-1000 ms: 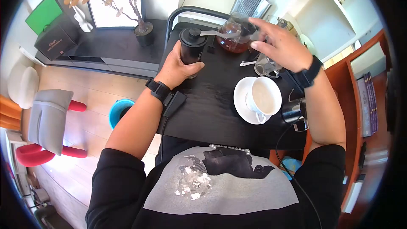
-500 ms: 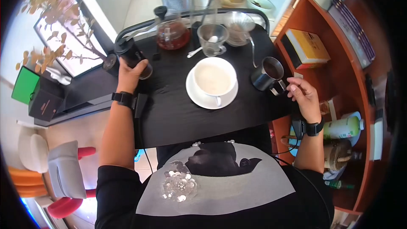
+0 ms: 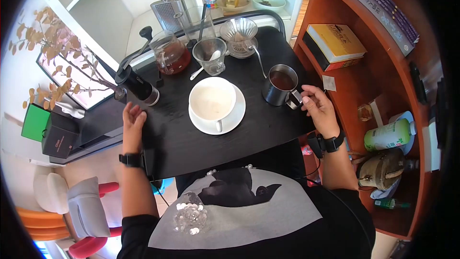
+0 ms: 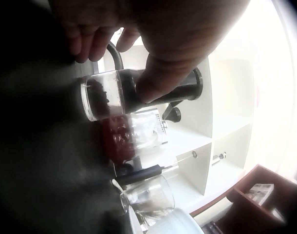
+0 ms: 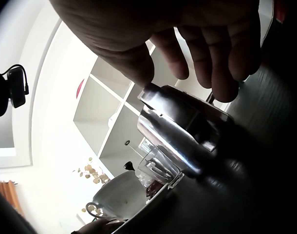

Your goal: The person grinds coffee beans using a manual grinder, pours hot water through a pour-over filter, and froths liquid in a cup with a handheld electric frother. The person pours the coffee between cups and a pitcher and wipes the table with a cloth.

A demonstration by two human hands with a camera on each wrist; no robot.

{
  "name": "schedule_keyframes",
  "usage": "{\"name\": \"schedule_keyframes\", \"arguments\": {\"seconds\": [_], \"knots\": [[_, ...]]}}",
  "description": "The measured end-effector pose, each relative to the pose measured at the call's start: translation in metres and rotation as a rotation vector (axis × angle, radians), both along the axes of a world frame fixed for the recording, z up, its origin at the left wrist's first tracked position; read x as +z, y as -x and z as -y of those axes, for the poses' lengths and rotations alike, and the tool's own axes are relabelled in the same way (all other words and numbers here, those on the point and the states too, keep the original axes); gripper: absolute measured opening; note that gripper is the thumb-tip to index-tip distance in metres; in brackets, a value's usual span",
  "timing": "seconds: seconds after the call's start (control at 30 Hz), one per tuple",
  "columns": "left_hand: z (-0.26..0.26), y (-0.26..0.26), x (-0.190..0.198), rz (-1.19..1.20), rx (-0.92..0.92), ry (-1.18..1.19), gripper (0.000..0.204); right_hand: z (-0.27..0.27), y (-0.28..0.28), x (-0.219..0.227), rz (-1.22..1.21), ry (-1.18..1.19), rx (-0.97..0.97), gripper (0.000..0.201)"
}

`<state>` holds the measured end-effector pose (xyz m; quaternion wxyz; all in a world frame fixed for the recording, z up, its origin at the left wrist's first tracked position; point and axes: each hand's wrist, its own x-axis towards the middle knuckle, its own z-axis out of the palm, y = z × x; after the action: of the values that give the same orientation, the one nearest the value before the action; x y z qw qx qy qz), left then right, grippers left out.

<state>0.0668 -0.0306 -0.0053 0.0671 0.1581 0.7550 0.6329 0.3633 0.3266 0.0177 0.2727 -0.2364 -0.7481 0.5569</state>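
Just in front of a black hand coffee grinder (image 3: 138, 86), my left hand (image 3: 134, 127) has loosely bent fingers and holds nothing. The grinder stands at the table's left edge; its clear jar (image 4: 101, 95) shows dark grounds in the left wrist view. My right hand (image 3: 322, 112) is right at the handle of a metal pitcher (image 3: 280, 86) with dark liquid inside. Its fingers (image 5: 202, 63) hang relaxed around the handle in the right wrist view, not gripping it. Between the hands, a white cup (image 3: 212, 100) of pale liquid sits on a white saucer (image 3: 239, 110).
Behind the cup stand a glass teapot (image 3: 171, 55) with reddish liquid, a glass cup (image 3: 211, 57), a white spoon (image 3: 196, 74) and a ribbed glass dripper (image 3: 239, 33). A black rail (image 3: 273, 17) edges the back of the table (image 3: 191, 151). A wooden shelf (image 3: 330, 81) borders the right.
My left hand has let go of the grinder and drawn back. My right hand has left the teapot area for the pitcher handle. The head view has turned to the right.
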Motion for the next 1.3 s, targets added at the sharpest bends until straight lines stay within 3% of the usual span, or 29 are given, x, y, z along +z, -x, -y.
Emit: {"name": "schedule_keyframes", "arguments": {"seconds": [0.17, 0.27, 0.43, 0.57, 0.63, 0.67, 0.73, 0.87, 1.17, 1.3], "knots": [[0.004, -0.019, 0.015, 0.033, -0.109, 0.061, 0.039, -0.003, 0.007, -0.016, -0.072, 0.06, 0.082, 0.018], [-0.027, -0.04, 0.052, -0.126, -0.253, 0.158, 0.017, -0.001, 0.008, -0.02, -0.072, 0.111, 0.173, 0.022], [-0.108, -0.058, 0.109, -0.272, -0.445, 0.211, 0.014, 0.002, 0.005, -0.026, -0.062, 0.157, 0.263, 0.022], [-0.185, -0.057, 0.114, -0.549, -0.504, 0.295, 0.017, 0.006, 0.001, -0.027, -0.129, 0.088, 0.201, 0.02], [-0.217, -0.06, 0.126, -0.686, -0.595, 0.528, 0.027, 0.005, -0.002, -0.029, -0.128, 0.08, 0.169, 0.02], [-0.232, -0.061, 0.124, -0.687, -0.592, 0.529, 0.027, 0.004, -0.003, -0.03, -0.129, 0.08, 0.172, 0.02], [-0.259, -0.058, 0.113, -0.924, -0.478, 0.766, 0.039, 0.001, -0.005, -0.033, -0.17, 0.097, 0.166, 0.02], [-0.287, -0.051, 0.103, -0.975, -0.382, 1.027, 0.043, -0.006, -0.007, -0.037, -0.185, 0.083, 0.199, 0.019], [-0.286, -0.054, 0.107, -1.027, -0.362, 1.132, 0.035, -0.009, -0.007, -0.04, -0.225, 0.043, 0.21, 0.019], [-0.277, -0.046, 0.104, -0.927, -0.308, 1.081, 0.036, -0.008, -0.006, -0.036, -0.235, 0.042, 0.211, 0.019]]}}
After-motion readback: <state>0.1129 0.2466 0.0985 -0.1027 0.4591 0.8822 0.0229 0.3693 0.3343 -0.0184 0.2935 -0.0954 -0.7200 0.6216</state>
